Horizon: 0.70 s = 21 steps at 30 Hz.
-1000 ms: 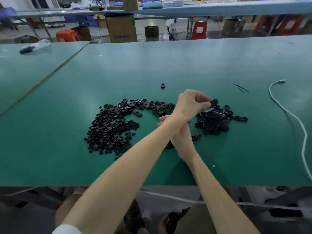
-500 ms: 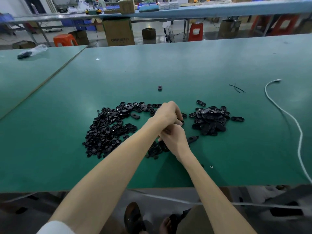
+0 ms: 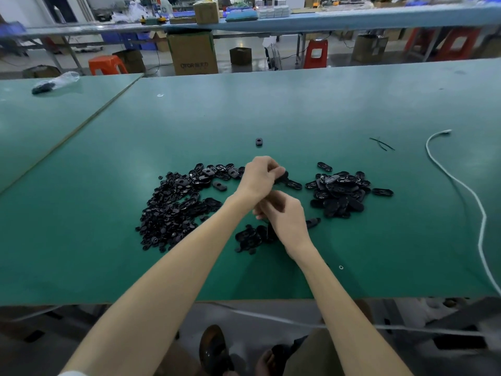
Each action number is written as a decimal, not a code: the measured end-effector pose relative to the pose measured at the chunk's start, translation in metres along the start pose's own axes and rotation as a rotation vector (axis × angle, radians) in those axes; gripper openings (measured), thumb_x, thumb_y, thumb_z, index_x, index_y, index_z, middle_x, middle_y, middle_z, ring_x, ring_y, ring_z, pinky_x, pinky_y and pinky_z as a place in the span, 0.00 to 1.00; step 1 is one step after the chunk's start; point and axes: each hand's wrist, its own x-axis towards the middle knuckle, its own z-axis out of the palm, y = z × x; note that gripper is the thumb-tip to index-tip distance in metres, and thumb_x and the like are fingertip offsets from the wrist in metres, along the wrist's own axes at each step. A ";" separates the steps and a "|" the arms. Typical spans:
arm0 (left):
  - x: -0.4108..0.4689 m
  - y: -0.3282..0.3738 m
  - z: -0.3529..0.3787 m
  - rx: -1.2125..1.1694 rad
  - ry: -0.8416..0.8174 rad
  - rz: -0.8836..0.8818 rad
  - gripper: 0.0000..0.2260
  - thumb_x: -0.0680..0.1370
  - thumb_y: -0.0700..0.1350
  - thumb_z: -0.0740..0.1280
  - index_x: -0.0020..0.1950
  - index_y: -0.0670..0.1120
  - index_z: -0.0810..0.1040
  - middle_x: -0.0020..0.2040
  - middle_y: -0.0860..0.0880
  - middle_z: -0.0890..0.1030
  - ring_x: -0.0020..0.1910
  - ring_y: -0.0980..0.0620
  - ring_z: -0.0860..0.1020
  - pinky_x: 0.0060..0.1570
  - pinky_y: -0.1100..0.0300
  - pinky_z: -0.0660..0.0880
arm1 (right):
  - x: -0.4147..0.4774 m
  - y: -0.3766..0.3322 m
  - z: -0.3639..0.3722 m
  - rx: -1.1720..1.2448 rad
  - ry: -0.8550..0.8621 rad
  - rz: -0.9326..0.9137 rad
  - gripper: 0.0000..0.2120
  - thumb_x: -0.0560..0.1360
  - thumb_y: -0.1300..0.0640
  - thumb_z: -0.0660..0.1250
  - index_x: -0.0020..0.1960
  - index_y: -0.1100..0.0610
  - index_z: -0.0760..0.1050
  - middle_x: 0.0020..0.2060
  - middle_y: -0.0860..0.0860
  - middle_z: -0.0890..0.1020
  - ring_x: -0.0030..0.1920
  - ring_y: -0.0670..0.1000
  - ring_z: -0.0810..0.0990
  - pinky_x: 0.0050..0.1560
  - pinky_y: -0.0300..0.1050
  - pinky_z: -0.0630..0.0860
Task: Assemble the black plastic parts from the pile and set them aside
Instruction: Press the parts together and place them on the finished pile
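A big pile of small black plastic parts (image 3: 170, 213) lies left of centre on the green table (image 3: 298, 109), with oval black parts (image 3: 214, 172) along its far edge. A second heap of oval parts (image 3: 339, 194) lies to the right. My left hand (image 3: 259, 177) hovers between the two heaps and pinches a black part (image 3: 282, 176). Just nearer to me, my right hand (image 3: 286, 219) is curled, knuckles up, around a dark piece (image 3: 269, 229) that shows under its palm. Below it is a small cluster of parts (image 3: 248, 238).
A single black part (image 3: 259, 141) lies farther back, another (image 3: 313, 222) right of my right hand. A white cable (image 3: 461, 185) curves down the right side; thin black ties (image 3: 382, 143) lie near it. A plastic bag (image 3: 54, 82) sits on the left table.
My left hand pulled back left from the right heap, then moved slightly right again, now pinching a black part. My right hand stayed over the small cluster.
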 end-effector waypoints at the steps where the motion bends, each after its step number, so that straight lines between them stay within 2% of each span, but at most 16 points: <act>1: -0.002 -0.003 -0.007 -0.050 -0.005 -0.004 0.08 0.82 0.45 0.71 0.55 0.41 0.83 0.49 0.45 0.83 0.47 0.48 0.79 0.46 0.59 0.73 | 0.001 0.001 -0.001 0.042 0.039 0.002 0.07 0.82 0.64 0.66 0.51 0.57 0.82 0.39 0.53 0.87 0.38 0.50 0.84 0.45 0.47 0.83; 3: -0.007 -0.011 -0.019 -0.067 -0.019 0.019 0.08 0.80 0.46 0.73 0.54 0.42 0.84 0.45 0.45 0.84 0.43 0.50 0.79 0.43 0.61 0.72 | 0.002 0.004 -0.002 0.115 0.115 0.027 0.07 0.83 0.62 0.66 0.55 0.53 0.82 0.42 0.50 0.88 0.41 0.49 0.87 0.47 0.43 0.83; 6: -0.020 -0.022 -0.038 -0.054 -0.033 0.063 0.08 0.79 0.45 0.74 0.52 0.41 0.86 0.44 0.42 0.86 0.41 0.50 0.79 0.44 0.58 0.75 | 0.005 0.007 0.000 0.165 0.145 0.039 0.05 0.83 0.58 0.67 0.57 0.50 0.80 0.44 0.48 0.88 0.43 0.50 0.88 0.50 0.45 0.84; 8: -0.028 -0.026 -0.045 -0.024 -0.100 0.100 0.06 0.79 0.44 0.74 0.50 0.41 0.86 0.45 0.41 0.86 0.41 0.50 0.80 0.44 0.57 0.77 | 0.004 0.007 0.000 0.165 0.137 0.018 0.03 0.83 0.56 0.69 0.56 0.51 0.80 0.45 0.49 0.88 0.43 0.50 0.87 0.46 0.45 0.84; 11: -0.039 -0.030 -0.054 0.026 -0.169 0.149 0.03 0.79 0.43 0.74 0.49 0.44 0.87 0.43 0.46 0.87 0.41 0.51 0.84 0.42 0.57 0.80 | 0.002 0.006 -0.001 0.174 0.101 0.004 0.02 0.81 0.59 0.72 0.54 0.54 0.81 0.42 0.51 0.88 0.39 0.49 0.85 0.40 0.43 0.81; 14: -0.042 -0.039 -0.073 0.026 -0.172 0.115 0.04 0.79 0.44 0.74 0.51 0.45 0.86 0.43 0.51 0.87 0.40 0.53 0.86 0.41 0.59 0.82 | 0.002 0.006 -0.002 0.176 0.103 0.017 0.03 0.80 0.63 0.72 0.53 0.57 0.82 0.40 0.51 0.87 0.38 0.49 0.85 0.39 0.41 0.80; 18: -0.042 -0.055 -0.108 0.343 -0.197 0.077 0.02 0.77 0.44 0.76 0.47 0.51 0.85 0.41 0.57 0.85 0.39 0.62 0.83 0.42 0.65 0.78 | 0.002 0.005 -0.002 0.198 0.096 0.018 0.05 0.80 0.65 0.72 0.54 0.58 0.83 0.39 0.50 0.87 0.38 0.49 0.84 0.39 0.41 0.81; 21: -0.048 -0.063 -0.118 0.517 -0.306 0.024 0.05 0.75 0.45 0.79 0.45 0.53 0.84 0.39 0.58 0.84 0.39 0.62 0.81 0.38 0.67 0.72 | 0.002 0.005 -0.002 0.175 0.069 0.013 0.06 0.80 0.64 0.71 0.54 0.56 0.84 0.39 0.50 0.87 0.39 0.49 0.84 0.40 0.41 0.80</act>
